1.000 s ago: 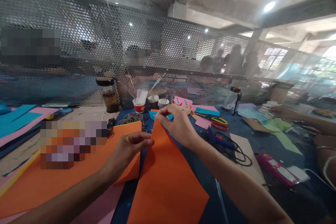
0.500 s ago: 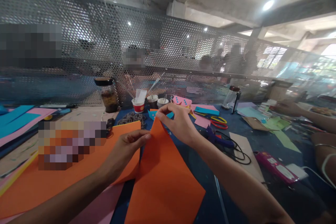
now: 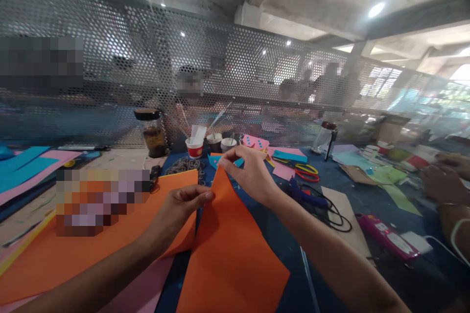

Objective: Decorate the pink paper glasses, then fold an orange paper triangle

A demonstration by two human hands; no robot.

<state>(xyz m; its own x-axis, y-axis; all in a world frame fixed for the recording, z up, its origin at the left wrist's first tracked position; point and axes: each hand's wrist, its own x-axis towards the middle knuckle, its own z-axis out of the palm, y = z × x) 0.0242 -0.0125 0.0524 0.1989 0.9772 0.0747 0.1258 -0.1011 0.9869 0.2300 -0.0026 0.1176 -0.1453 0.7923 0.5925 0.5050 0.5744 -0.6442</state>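
Note:
An orange paper sheet (image 3: 231, 254) stands tilted in front of me, its top corner raised over the blue table (image 3: 282, 234). My right hand (image 3: 249, 176) pinches that top corner between thumb and fingers. Lower down on the left edge, my left hand (image 3: 178, 212) is closed on the same sheet. A larger orange sheet (image 3: 73, 259) lies flat under my left arm.
Behind my hands stand a dark-lidded jar (image 3: 152, 132), small cups (image 3: 194, 146) and a coil of black cord (image 3: 185, 165). Scissors (image 3: 306, 172), a glue gun (image 3: 304, 194), pink and blue cut-outs (image 3: 255, 143) lie right. Another person's hands (image 3: 440, 181) work at far right. A perforated metal screen (image 3: 220, 78) closes the back.
Both hands stay on the orange sheet, barely shifted. The other person's hands at far right have drawn back toward the right edge.

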